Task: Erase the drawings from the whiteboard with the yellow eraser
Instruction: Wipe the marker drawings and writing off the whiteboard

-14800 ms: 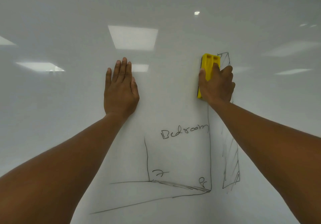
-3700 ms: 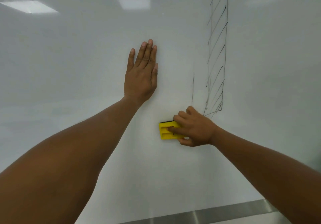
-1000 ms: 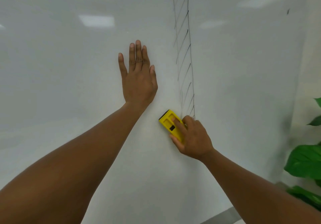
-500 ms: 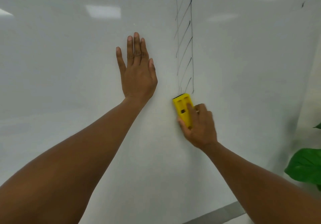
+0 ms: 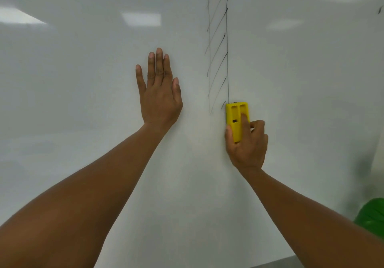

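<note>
A tall narrow hatched drawing (image 5: 218,45) in black marker runs down the whiteboard (image 5: 83,80) from the top edge of the view. The yellow eraser (image 5: 235,118) stands upright against the board, its top at the bottom end of the drawing's right line. My right hand (image 5: 247,145) grips the eraser's lower half, thumb on its left side and a finger along its face. My left hand (image 5: 159,93) lies flat on the board with straight fingers, left of the drawing.
A small black mark (image 5: 380,10) sits at the far upper right of the board. Green plant leaves (image 5: 372,215) show at the lower right edge. The board's grey bottom frame (image 5: 276,262) is at the lower edge.
My right hand has moved the eraser up and to the right, turning it upright, so it now sits under the drawing's right line. The hatching's lowest part is gone. My left hand stays flat.
</note>
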A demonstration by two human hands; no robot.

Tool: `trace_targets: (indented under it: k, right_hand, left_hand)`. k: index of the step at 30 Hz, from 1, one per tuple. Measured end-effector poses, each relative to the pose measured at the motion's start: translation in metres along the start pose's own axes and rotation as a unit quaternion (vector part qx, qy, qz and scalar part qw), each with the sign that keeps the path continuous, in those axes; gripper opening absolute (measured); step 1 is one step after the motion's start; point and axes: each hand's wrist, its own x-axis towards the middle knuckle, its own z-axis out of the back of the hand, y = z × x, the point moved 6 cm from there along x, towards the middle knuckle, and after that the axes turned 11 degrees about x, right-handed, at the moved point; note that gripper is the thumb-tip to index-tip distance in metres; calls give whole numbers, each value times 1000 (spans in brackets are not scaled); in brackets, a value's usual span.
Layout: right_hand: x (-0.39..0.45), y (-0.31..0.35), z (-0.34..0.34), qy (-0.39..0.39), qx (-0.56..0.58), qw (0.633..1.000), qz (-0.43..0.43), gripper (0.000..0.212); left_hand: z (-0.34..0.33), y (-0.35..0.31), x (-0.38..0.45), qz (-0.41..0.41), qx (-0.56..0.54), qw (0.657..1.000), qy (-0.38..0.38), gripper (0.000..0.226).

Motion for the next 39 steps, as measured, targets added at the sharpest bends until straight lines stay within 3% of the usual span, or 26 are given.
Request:
trace_targets:
  k: [3, 6, 11, 15, 18, 21, 26, 31, 33, 35, 37, 39]
  right_hand:
    - [5, -2, 2, -26, 66, 994, -82, 55]
    - [7, 6, -1, -44, 126, 986, -101, 53]
    - [9, 42, -15, 11, 77, 994, 82, 54]
    - [4, 61, -23, 51, 51, 961, 268, 52]
    - [7, 57, -22, 64, 31, 949, 308, 51]
    - [18, 38, -13, 35, 18, 969, 246, 52]
    - [37, 3, 5, -42, 25, 998, 40, 53]
    - [41, 17, 2, -52, 70, 996, -36, 54]
    - [40, 33, -2, -32, 61, 998, 2, 54]
    - [37, 55, -10, 15, 46, 993, 106, 55]
    - [29, 74, -18, 64, 32, 970, 234, 54]
    - [26, 80, -19, 84, 25, 949, 303, 53]
  left_hand:
    - [0, -1, 0, 1, 3, 1000, -1, 57]
    - [0, -1, -1, -1, 2, 1000, -3, 57]
    - [-1, 0, -1, 0, 9, 1000, -13, 57]
    - [-1, -1, -1, -3, 18, 1000, -19, 57]
    - [-1, -1, -2, -1, 18, 1000, -18, 57]
    - [-2, 0, -2, -1, 21, 1000, -12, 57]
    - [-2, -2, -3, 3, 19, 1000, -9, 57]
    - [-4, -1, -3, 3, 22, 1000, -5, 58]
    - [-4, -1, -3, 2, 25, 1000, -5, 58]
    - [-3, -2, -3, 2, 26, 1000, -4, 58]
    - [-2, -1, -3, 2, 22, 1000, -3, 58]
    - [-1, -1, -3, 0, 17, 1000, -4, 58]
